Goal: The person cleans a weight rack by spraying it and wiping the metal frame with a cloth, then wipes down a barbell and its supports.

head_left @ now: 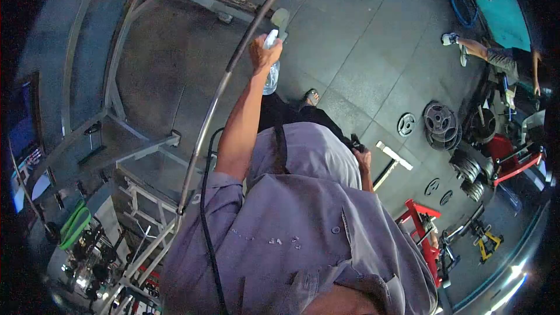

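My left hand (pixel 265 53) is stretched out in front of me, its fingers wrapped round the neck of a clear spray bottle (pixel 271 79). A long metal bar (pixel 220 90) runs diagonally just left of this hand, which appears apart from it. Lower down, at my right side, my right hand (pixel 364 160) is closed round a small black object (pixel 356 143), too dark to identify. My sleeve and shirt hide part of the right arm. Between the hands are my dark-trousered legs and one sandalled foot (pixel 312 97).
A metal rack frame (pixel 119 52) stands at the left. On the right floor lie weight plates (pixel 440 121), a white T-shaped bar end (pixel 394 156) and a red stand (pixel 423 230). Another person's leg (pixel 473 48) shows at upper right. A black cable (pixel 204 210) hangs over my left side.
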The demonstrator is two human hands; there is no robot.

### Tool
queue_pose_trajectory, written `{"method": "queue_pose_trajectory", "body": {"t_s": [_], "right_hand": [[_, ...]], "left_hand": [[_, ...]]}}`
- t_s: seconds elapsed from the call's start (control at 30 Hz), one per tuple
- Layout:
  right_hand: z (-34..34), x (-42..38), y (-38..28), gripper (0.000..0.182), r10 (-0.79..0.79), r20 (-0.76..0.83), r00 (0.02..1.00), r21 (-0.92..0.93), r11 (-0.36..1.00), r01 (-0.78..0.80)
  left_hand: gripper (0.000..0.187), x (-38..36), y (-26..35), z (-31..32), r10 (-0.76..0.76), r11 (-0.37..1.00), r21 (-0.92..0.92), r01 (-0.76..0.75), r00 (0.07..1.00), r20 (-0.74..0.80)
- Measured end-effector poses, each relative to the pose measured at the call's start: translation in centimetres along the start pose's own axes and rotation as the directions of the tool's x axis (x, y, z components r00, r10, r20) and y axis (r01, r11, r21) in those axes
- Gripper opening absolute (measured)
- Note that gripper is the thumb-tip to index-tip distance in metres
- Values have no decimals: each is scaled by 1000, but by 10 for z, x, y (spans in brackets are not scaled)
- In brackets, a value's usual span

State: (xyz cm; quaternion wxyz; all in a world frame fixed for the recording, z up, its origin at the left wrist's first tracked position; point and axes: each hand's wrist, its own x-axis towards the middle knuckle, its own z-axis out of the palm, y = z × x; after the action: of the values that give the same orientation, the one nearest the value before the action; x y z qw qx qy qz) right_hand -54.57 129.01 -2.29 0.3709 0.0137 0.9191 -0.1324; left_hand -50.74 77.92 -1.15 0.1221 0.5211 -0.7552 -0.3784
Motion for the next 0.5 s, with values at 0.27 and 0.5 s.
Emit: {"method": "queue_pose_trajectory", "body": {"t_s": [0.27, 0.5], "right_hand": [[67, -2, 21, 50, -44, -115, 992, 39, 998, 48], [8, -29, -110, 48, -164, -156, 974, -5, 986, 165]], "left_hand": [[39, 32, -27, 13, -42, 998, 52, 34, 987, 152], [39, 28, -4, -19, -46, 998, 49, 40, 989, 140]]}}
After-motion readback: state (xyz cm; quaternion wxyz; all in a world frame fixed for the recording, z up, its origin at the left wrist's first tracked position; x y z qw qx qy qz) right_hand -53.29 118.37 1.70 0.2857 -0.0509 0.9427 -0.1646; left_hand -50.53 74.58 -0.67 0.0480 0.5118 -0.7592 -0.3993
